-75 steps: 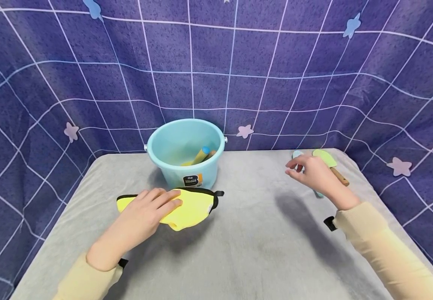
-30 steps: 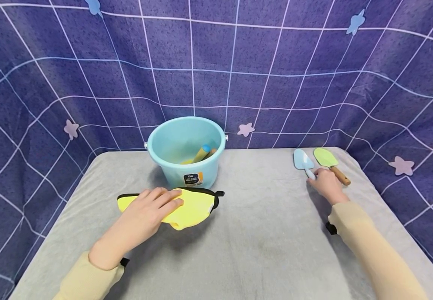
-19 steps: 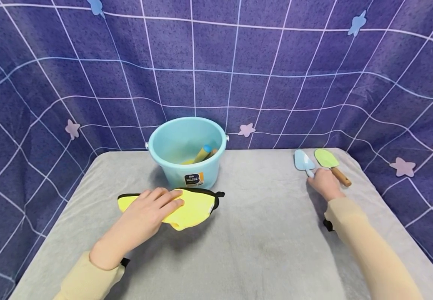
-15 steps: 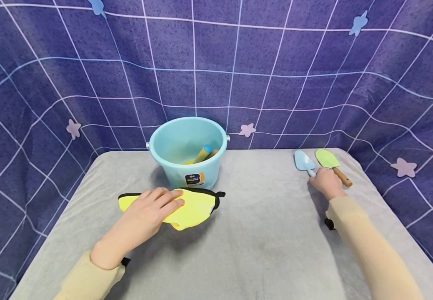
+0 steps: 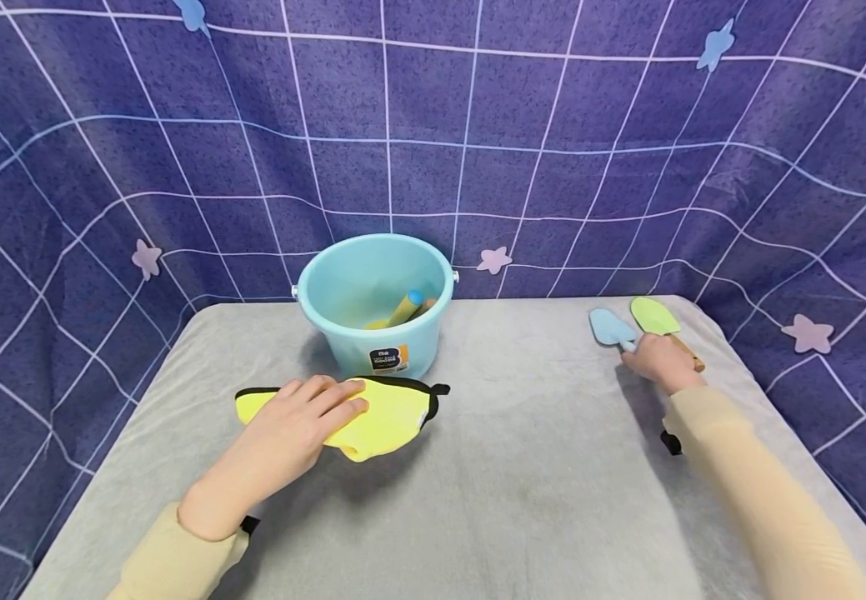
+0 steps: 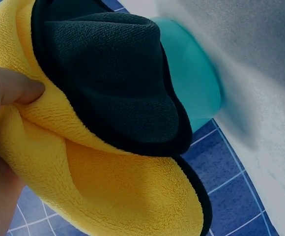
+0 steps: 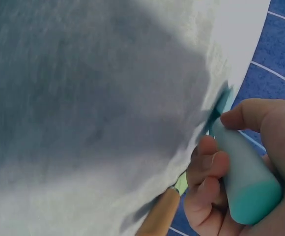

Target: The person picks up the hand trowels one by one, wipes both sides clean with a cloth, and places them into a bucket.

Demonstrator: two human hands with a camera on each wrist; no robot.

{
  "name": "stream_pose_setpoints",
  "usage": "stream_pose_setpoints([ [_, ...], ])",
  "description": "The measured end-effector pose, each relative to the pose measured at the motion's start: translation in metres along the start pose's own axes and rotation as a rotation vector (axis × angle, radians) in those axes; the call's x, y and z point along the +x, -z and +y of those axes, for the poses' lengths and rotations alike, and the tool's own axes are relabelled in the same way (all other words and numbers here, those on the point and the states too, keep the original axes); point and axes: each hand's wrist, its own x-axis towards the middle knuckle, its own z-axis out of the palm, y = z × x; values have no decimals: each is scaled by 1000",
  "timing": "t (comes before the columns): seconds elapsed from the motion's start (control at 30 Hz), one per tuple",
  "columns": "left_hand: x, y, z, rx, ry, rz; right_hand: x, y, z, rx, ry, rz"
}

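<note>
Though close beside the blue trowel (image 5: 609,326), green trowel (image 5: 654,316) apart.

- Label (image 5: 385,360), black and orange, on front wall of light-blue bucket (image 5: 350,343), centre-left of head view: white capitals read "GOODS"; line above looks like "HOT SALE", blurred.
- Same label, top: small white characters, too small to read.
- White tag (image 5: 424,416) on right end of yellow cloth (image 5: 391,417), near centre of head view: any print too small to read.
</note>
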Motion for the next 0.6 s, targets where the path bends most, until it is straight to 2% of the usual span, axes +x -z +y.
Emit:
stream_pose_setpoints([
  [0.3, 2, 7, 3, 4, 5, -30, -9, 12, 1, 3, 76, -49],
  [0.4, 3, 8, 3, -3, 4, -17, -14, 18, 0, 7, 132, -54],
  [0.6, 5, 12, 3, 2, -3, 2, -22, 32, -3, -11, 187, -44],
])
